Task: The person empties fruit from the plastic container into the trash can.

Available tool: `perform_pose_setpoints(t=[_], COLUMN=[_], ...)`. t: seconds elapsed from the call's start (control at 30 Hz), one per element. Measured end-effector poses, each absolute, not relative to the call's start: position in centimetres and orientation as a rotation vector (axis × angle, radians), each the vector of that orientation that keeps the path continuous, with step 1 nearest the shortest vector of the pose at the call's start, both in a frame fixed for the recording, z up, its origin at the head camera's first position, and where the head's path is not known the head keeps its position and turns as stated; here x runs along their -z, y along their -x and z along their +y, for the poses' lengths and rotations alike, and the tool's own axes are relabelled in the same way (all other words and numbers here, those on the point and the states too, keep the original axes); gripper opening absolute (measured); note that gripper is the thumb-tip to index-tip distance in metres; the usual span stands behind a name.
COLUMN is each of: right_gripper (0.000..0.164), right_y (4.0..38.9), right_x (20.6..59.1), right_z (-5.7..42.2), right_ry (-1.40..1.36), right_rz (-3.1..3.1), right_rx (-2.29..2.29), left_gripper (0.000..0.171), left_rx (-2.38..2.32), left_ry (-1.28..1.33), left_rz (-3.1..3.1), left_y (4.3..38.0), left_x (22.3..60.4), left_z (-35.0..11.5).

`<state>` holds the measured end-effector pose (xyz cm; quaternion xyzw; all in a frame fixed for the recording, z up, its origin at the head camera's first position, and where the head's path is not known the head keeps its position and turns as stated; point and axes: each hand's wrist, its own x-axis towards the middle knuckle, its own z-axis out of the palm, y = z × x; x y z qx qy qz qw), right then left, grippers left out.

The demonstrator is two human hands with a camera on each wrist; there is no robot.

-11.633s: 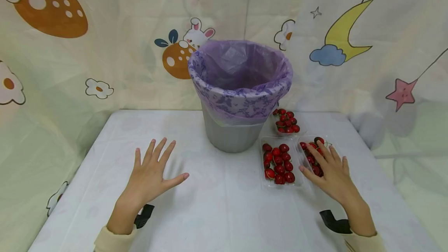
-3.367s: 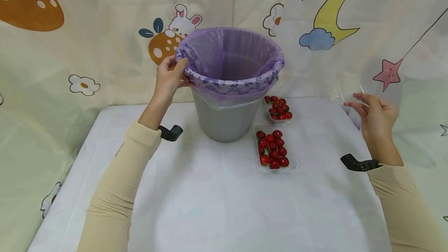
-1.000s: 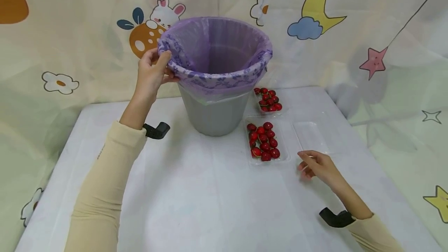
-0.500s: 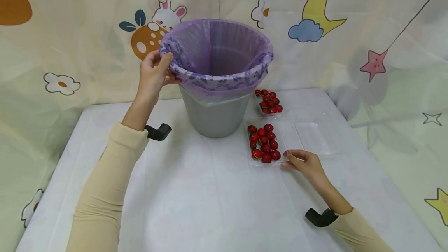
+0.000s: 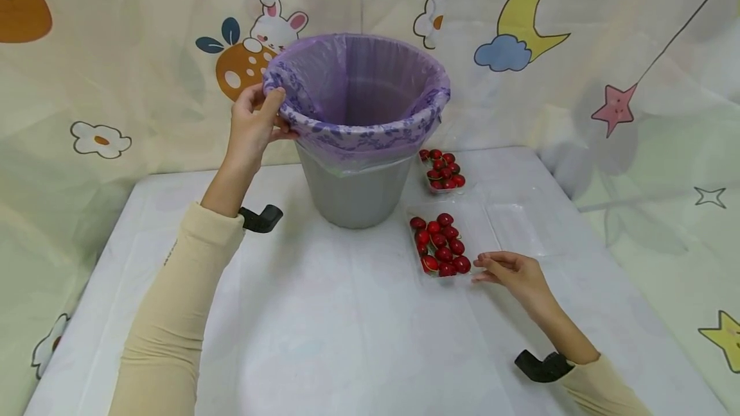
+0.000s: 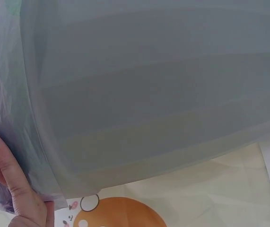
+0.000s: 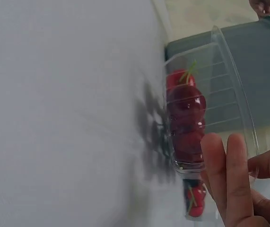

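Observation:
A grey trash bin (image 5: 358, 194) lined with a purple patterned bag (image 5: 376, 137) stands at the back, its mouth tilted toward me. My left hand (image 5: 251, 122) grips the bin's rim at the left, thumb on the bag; in the left wrist view, fingers (image 6: 12, 177) lie along the bag's outside. With its thumb and fingers my right hand (image 5: 514, 278) pinches the right edge of a clear plastic box of cherries (image 5: 442, 249). In the right wrist view, that box (image 7: 220, 106) is just off the table, with the cherries' shadow beside it.
An empty clear plastic box (image 5: 517, 226) lies on the white table (image 5: 324, 332) to the right. Another box of cherries (image 5: 444, 171) sits behind, beside the bin. A printed curtain (image 5: 173, 69) hangs behind the table.
Earlier, both hands were open and the right-hand box held cherries. Later my right hand held a clear box, then left it empty on the table. Now it has taken and lifted the front cherry box.

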<state>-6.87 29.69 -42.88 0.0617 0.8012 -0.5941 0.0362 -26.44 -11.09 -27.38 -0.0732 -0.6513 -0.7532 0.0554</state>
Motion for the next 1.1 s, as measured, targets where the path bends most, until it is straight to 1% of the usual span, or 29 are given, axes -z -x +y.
perform_pose_setpoints(t=[0.23, 0.47, 0.6, 0.9, 1.1], right_gripper=[0.041, 0.023, 0.020, 0.021, 0.024], right_y=[6.5, 6.9, 7.5, 8.9, 11.2], right_x=[40.2, 36.8, 34.4, 30.1, 26.5], right_z=[31.2, 33.9, 35.5, 37.6, 38.1], right_ry=[-0.144, -0.100, -0.159, -0.272, -0.258], right_rz=[2.469, 2.492, 2.487, 2.386, 2.378], right_rx=[1.911, 2.047, 2.102, 2.207, 2.303], left_gripper=[0.044, 0.045, 0.045, 0.047, 0.045], left_rx=[2.288, 2.289, 2.291, 2.263, 2.288], left_ry=[0.218, 0.218, 0.209, 0.204, 0.196], left_rz=[-1.965, -1.956, -1.958, -2.015, -1.969], left_y=[26.4, 26.4, 26.4, 26.2, 26.3], left_x=[27.4, 27.4, 27.5, 27.4, 27.5], left_z=[-11.1, -11.1, -11.0, -11.0, -11.0])
